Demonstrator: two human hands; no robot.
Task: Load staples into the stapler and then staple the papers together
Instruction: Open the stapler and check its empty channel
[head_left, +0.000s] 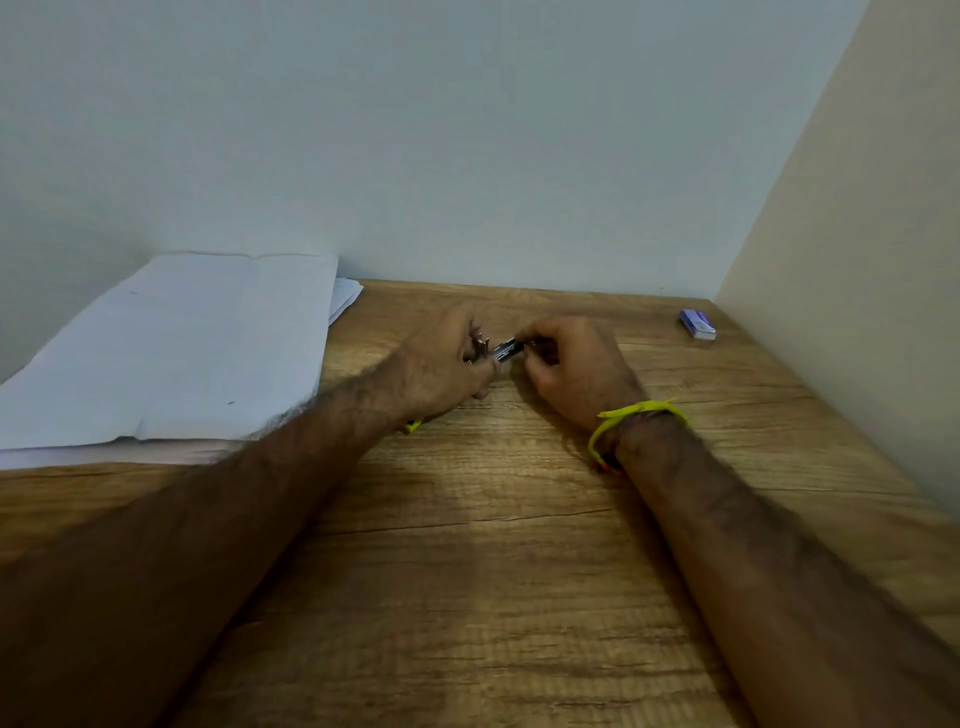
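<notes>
wooden desk | pale wall behind | beige side panel, right | yellow wristband, possibly thread

On the table, the papers lie far left against the wall. The staple box sits far right. Between them, both hands meet at the stapler.

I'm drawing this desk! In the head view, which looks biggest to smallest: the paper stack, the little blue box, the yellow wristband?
1. Paper stack
2. Yellow wristband
3. Little blue box, though it sits farther from the camera, so this is unsure.
</notes>
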